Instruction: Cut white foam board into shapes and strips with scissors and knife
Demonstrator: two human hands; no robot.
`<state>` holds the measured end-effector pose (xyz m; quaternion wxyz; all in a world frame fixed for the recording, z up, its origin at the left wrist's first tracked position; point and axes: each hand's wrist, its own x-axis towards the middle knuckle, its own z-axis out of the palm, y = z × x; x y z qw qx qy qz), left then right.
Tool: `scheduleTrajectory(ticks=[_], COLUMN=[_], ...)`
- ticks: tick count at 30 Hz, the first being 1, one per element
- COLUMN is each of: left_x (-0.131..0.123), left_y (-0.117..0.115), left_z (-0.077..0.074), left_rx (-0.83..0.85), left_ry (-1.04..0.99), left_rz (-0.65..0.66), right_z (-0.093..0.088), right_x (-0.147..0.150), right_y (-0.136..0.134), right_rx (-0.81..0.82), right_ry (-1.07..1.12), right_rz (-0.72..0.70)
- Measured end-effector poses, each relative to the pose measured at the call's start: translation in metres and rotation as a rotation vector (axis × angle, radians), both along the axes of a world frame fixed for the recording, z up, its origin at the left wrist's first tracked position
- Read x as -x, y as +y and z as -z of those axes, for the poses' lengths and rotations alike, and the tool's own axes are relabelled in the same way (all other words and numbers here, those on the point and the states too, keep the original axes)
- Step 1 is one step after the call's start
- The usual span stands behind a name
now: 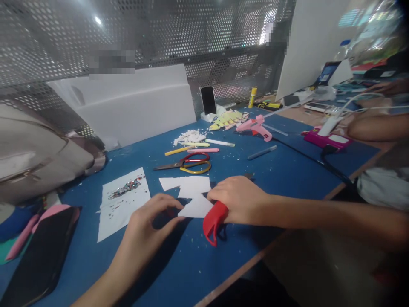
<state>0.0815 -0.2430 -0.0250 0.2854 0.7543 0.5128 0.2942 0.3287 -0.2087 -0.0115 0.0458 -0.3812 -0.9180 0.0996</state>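
I see a blue table [191, 260]. A white cut-out [195, 187], scissors [182, 164], a pink glue gun [255, 125] and paper [123, 224] with shiny bits [128, 187] lie on it.

There is 1 left hand [145, 219] and 1 right hand [239, 197], with 1 red plastic thing [213, 221], 1 pair of scissors [182, 164], 1 glue gun [254, 125], 1 glue stick [252, 97], 5 pens [175, 151], 1 sheet of paper [111, 226], 1 bag [41, 157] and at least 3 phones [41, 256]. The white cut-outs [196, 186] number 1 or 2; I cannot tell.
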Motion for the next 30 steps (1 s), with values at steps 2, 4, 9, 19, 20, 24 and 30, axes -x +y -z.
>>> scheduleTrajectory(ticks=[2,4,9,19,20,24,30], left_x=[-0.002,-0.006,-0.015,-0.015,-0.015,-0.012,-0.006], left_y=[0.002,0.003,0.001,-0.005,-0.006,-0.006,-0.009], left_z=[0.002,0.003,-0.005,-0.021,-0.021,-0.016,-0.013], left_rx=[0.224,0.412,0.614,0.709,0.712,0.641,0.662], left_ry=[-0.169,-0.374,-0.611,-0.704,-0.713,-0.725,-0.804], left_rz=[-0.067,-0.111,-0.226,-0.203,-0.213,-0.256,-0.206], right_z=[0.0,0.0,0.0,0.0,-0.002,-0.009,-0.01], right_x=[-0.001,-0.002,-0.003,-0.001,-0.001,0.006,0.013], right_y=[0.0,0.0,-0.002,0.002,0.001,-0.003,0.0], right_rx=[-0.016,-0.059,-0.134,-0.121,-0.097,-0.015,0.081], right_ry=[0.01,0.033,0.058,0.109,0.112,0.1,0.136], right_rz=[0.005,0.003,-0.103,-0.124,-0.114,-0.046,0.043])
